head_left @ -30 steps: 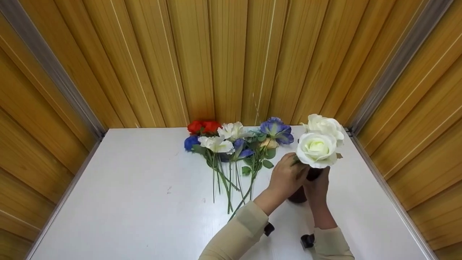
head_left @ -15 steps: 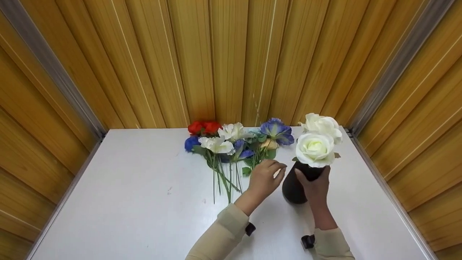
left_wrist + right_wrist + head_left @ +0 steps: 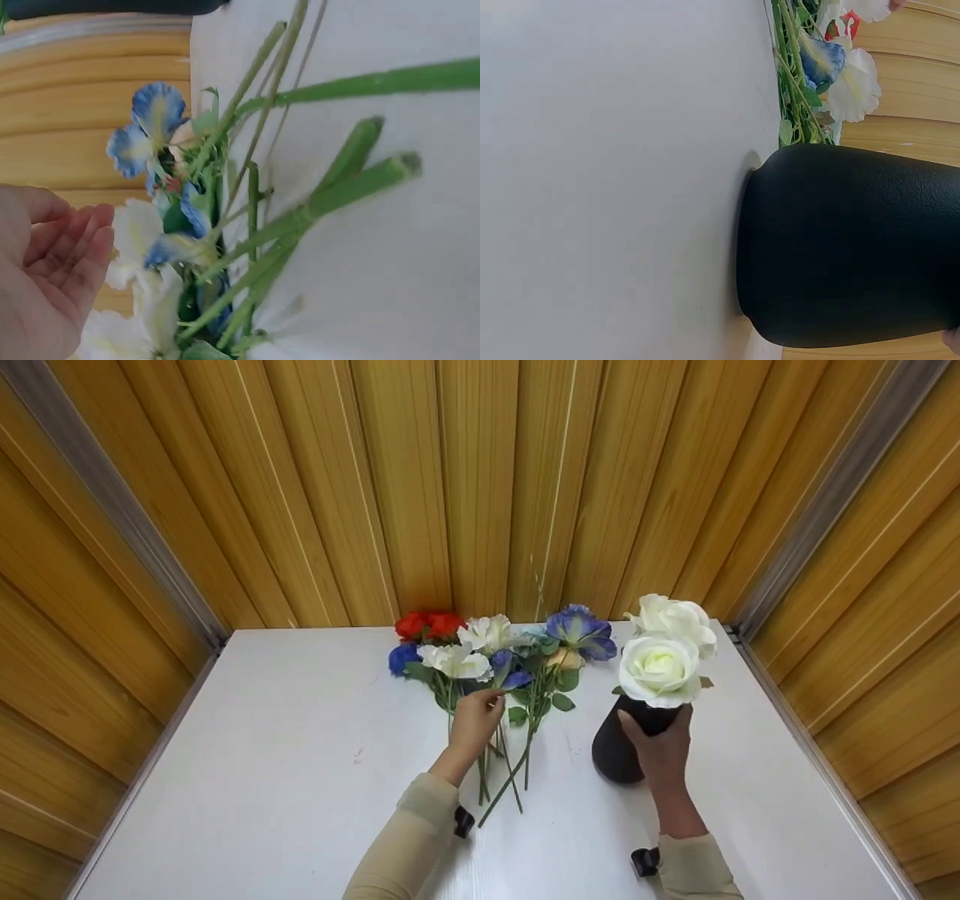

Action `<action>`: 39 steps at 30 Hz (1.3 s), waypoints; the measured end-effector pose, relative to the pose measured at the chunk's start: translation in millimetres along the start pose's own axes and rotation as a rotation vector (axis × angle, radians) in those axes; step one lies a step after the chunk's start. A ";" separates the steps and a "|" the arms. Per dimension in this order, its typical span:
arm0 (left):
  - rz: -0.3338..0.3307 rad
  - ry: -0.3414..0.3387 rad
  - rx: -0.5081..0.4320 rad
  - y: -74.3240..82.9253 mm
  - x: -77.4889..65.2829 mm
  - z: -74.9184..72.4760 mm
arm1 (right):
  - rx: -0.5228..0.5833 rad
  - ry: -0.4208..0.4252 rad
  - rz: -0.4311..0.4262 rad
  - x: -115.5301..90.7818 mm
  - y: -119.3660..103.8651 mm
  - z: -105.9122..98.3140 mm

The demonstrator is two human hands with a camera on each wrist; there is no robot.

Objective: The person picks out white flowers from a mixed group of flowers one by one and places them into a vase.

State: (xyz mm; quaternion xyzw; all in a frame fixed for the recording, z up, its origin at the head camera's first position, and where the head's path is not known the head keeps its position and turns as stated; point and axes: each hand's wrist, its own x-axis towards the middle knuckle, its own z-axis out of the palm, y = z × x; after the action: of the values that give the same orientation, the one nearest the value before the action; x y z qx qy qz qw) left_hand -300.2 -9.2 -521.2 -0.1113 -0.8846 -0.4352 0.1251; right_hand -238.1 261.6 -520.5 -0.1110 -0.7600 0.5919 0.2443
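Observation:
A black vase point(image 3: 619, 746) stands on the right of the table, with two white roses point(image 3: 661, 669) at its mouth. My right hand point(image 3: 664, 746) grips the vase near its neck; the right wrist view shows the vase's dark body point(image 3: 847, 247) with its base on the table. My left hand point(image 3: 477, 724) is over the stems of the loose flowers. In the left wrist view its fingers point(image 3: 90, 251) are loosely bent with nothing between them. Nearest to it are white flowers point(image 3: 454, 661) and a blue-purple iris point(image 3: 510, 671).
Red flowers point(image 3: 429, 626), a blue flower point(image 3: 403, 658), a large purple flower point(image 3: 581, 631) and a peach one point(image 3: 564, 658) lie along the table's back. Their green stems point(image 3: 506, 780) cross toward the front. Wood-patterned walls point(image 3: 480, 487) enclose the white table point(image 3: 285, 780) behind and at the sides.
My left hand has left the vase and roses and moved left to above the loose stems. The right hand still holds the vase, which has stayed in place.

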 end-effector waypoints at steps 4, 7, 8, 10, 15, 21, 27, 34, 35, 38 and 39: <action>-0.137 -0.021 -0.122 -12.0 6.9 -0.1 | 0.002 0.003 -0.007 -0.2 -0.1 0.0; -0.192 -0.050 -0.186 -16.5 12.3 0.0 | 0.001 0.003 -0.011 -0.2 0.0 -0.5; -0.203 -0.058 -0.189 -17.6 14.5 0.3 | 0.003 0.002 -0.012 -0.1 0.1 -0.6; -0.216 -0.063 -0.178 -19.8 18.8 1.2 | 0.002 0.000 -0.015 -0.1 0.1 -0.7; -0.268 -0.068 -0.140 -25.2 27.8 5.0 | 0.010 -0.007 -0.011 -0.4 -0.1 -0.7; -0.311 -0.057 -0.132 -29.3 34.2 11.4 | 0.011 -0.008 0.001 -0.8 0.5 -0.8; -0.339 -0.047 -0.137 -34.0 42.5 18.7 | 0.000 -0.010 0.005 -0.8 1.1 -0.9; -0.407 -0.019 -0.083 -35.3 50.2 23.1 | 0.004 -0.012 0.003 -2.0 0.7 -0.6; -0.415 -0.020 -0.079 -35.0 50.9 23.8 | 0.006 -0.008 0.000 -1.9 0.8 -0.7; -0.442 -0.024 -0.063 -34.3 52.2 26.1 | 0.009 -0.001 -0.007 -1.5 0.6 -1.3; -0.446 -0.021 -0.052 -34.3 52.5 26.9 | 0.009 0.001 -0.010 -1.2 0.5 -1.5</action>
State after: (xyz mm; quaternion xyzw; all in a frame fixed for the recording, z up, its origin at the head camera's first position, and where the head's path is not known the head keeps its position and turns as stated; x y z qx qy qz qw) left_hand -363.6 -3.5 -545.9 0.0793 -0.8770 -0.4737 0.0134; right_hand -236.4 262.5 -521.0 -0.1062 -0.7576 0.5942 0.2483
